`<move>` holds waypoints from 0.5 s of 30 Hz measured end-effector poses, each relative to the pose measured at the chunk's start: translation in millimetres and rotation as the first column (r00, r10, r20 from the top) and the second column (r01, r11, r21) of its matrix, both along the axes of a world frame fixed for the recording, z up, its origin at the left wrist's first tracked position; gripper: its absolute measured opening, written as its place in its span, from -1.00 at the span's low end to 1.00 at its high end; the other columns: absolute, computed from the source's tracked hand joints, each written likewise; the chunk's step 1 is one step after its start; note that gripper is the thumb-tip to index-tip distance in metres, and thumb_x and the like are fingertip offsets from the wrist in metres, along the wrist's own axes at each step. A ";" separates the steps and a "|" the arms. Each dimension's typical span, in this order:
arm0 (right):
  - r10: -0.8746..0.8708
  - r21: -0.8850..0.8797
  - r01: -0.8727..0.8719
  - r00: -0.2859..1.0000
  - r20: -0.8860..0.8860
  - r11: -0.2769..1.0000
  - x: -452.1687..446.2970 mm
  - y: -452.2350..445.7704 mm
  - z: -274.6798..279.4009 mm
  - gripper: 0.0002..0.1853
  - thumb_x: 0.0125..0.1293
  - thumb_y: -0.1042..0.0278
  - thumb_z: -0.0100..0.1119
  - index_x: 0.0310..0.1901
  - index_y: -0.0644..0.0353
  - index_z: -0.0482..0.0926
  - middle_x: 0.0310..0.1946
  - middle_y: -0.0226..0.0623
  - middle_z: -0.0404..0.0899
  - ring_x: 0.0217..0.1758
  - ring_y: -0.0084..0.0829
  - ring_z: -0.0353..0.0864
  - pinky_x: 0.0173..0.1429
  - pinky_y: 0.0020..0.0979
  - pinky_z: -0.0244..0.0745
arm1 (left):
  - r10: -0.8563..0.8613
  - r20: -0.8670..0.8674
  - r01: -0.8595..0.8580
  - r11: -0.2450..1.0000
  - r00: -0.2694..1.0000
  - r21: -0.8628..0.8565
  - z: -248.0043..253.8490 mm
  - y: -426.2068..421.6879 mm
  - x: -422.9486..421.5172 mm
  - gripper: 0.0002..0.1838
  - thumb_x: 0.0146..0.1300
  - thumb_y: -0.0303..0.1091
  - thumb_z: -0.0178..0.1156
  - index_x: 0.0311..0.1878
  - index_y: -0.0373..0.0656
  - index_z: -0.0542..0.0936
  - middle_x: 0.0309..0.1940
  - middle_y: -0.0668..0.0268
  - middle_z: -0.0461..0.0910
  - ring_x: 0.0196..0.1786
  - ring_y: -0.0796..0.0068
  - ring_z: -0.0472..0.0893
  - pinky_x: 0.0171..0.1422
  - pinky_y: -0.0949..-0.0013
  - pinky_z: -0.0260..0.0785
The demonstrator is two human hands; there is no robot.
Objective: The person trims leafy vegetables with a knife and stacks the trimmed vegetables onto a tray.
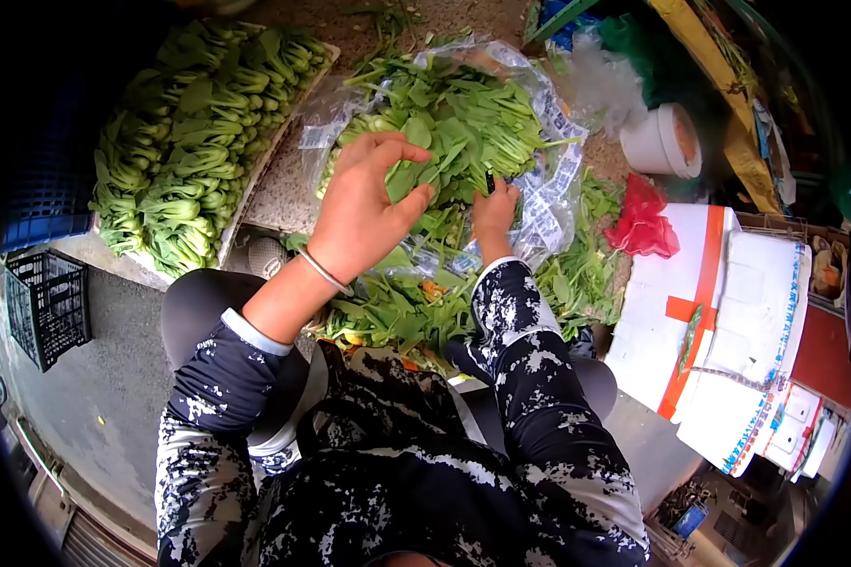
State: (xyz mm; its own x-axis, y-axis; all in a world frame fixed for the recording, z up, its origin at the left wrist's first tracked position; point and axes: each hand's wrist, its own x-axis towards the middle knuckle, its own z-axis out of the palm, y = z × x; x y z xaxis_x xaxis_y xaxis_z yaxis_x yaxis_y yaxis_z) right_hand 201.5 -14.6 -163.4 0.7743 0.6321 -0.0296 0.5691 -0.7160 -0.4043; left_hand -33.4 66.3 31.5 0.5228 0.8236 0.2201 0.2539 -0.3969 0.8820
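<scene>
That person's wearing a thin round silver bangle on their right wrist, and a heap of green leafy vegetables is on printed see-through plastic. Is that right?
Not quite: the head view shows the thin round silver bangle on the left wrist, not the right. The heap of green leafy vegetables is on printed see-through plastic, as you said.

Greens [501, 118] on plastic [550, 222] — bucket [649, 144] right.
</scene>
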 end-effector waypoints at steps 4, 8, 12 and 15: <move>0.024 -0.035 -0.021 0.996 0.088 0.999 4.0 5.5 3.6 -0.63 -0.03 0.31 0.32 -0.15 0.20 0.53 -0.25 -0.08 0.46 -0.14 -0.03 0.48 -0.10 -0.22 0.44 | -0.012 -0.001 0.012 1.000 1.000 -0.005 -1.1 2.3 -1.0 -0.71 -0.07 -0.41 0.25 -0.20 -0.16 0.53 -0.11 0.09 0.44 0.00 0.08 0.40 0.11 0.23 0.24; 0.134 -0.010 -0.135 0.989 -0.065 0.991 20.3 -2.5 23.3 -0.72 0.01 0.28 0.31 -0.27 0.26 0.57 -0.45 -0.17 0.56 -0.36 -0.16 0.58 -0.29 -0.31 0.46 | -0.008 0.026 0.008 1.000 1.000 0.002 -0.6 4.8 0.1 -0.72 -0.07 -0.40 0.25 -0.22 -0.16 0.54 -0.14 0.09 0.45 -0.01 0.10 0.41 0.07 0.26 0.26; 0.065 0.172 0.034 0.838 -0.541 0.984 41.9 -15.0 40.5 -0.70 0.13 0.21 0.25 -0.31 0.34 0.57 -0.51 -0.33 0.58 -0.61 -0.58 0.51 -0.53 -0.56 0.33 | -0.040 -0.056 0.040 0.999 0.998 0.008 0.0 2.2 1.5 -0.72 0.00 -0.36 0.24 -0.15 -0.11 0.55 -0.04 0.23 0.46 -0.06 0.32 0.46 -0.09 0.38 0.34; -0.004 0.177 0.127 0.824 -0.567 0.976 36.2 -24.3 106.9 -0.70 0.16 0.20 0.22 -0.30 0.32 0.57 -0.52 -0.36 0.57 -0.60 -0.61 0.49 -0.52 -0.58 0.32 | -0.088 -0.079 0.080 0.992 0.993 -0.103 1.5 -3.0 5.6 -0.73 0.01 -0.37 0.23 -0.16 -0.12 0.55 -0.04 0.22 0.45 -0.08 0.31 0.47 -0.12 0.37 0.35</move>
State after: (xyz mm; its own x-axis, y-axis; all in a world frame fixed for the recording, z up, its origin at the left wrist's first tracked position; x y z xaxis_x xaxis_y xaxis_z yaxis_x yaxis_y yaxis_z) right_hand 237.7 -38.9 -56.5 0.7017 0.6200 -0.3509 0.1547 -0.6134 -0.7745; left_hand -27.7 63.3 32.9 0.6038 0.7918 0.0925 0.2972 -0.3313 0.8955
